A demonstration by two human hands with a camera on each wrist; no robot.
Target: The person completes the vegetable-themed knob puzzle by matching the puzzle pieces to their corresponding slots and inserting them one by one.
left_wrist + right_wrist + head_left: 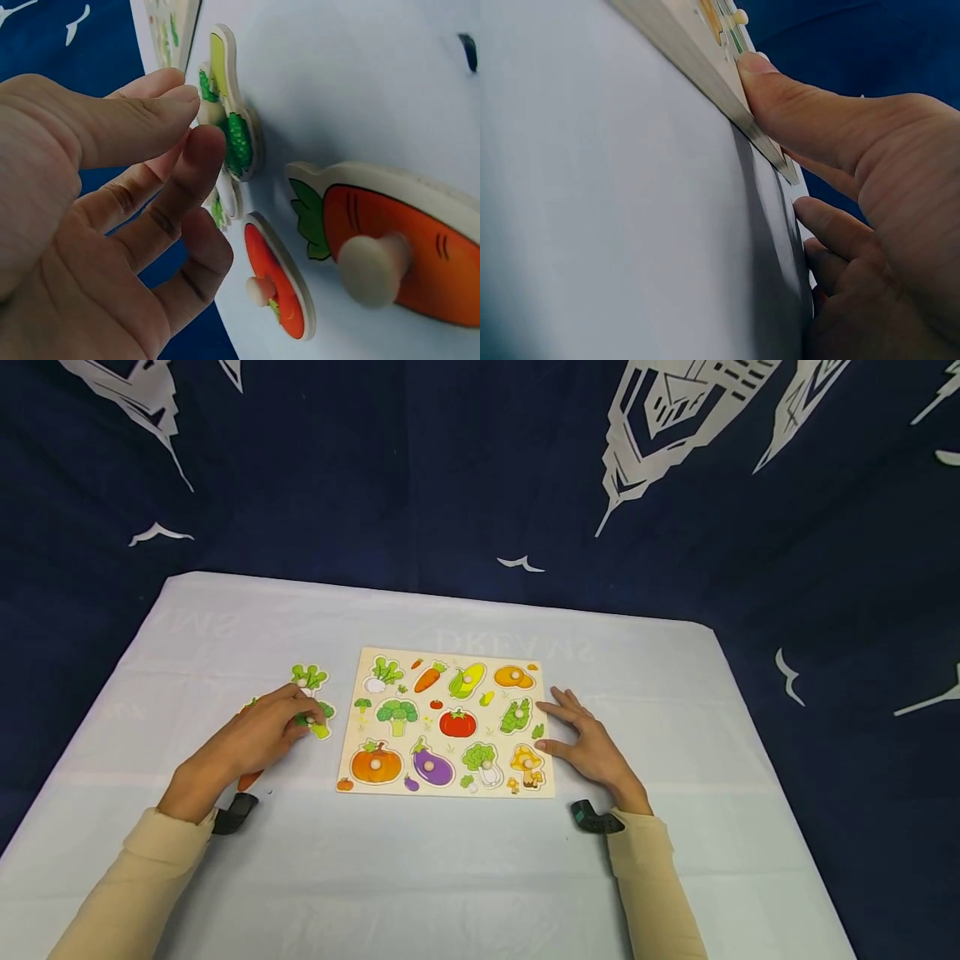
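Observation:
My left hand [266, 727] is over loose vegetable pieces left of the wooden puzzle board [489, 727]. Its thumb and forefinger pinch the pale knob of the broccoli piece [238, 142], which stands close over the table. A white radish piece [309, 675] lies just beyond the fingers. Below the palm, in the left wrist view, are a carrot piece [427, 270] and a tomato piece [274, 274], each with a knob. My right hand [592, 747] touches the board's right edge with spread fingers, the thumb resting on its top face.
Knobbed pieces sit in the board, among them a pumpkin [377, 766], an eggplant [433, 768] and corn [467, 680]. Knobless pictures of broccoli [397, 714] and tomato [457, 723] show there too. White cloth [450, 877] covers the table; a dark blue curtain [450, 485] hangs behind.

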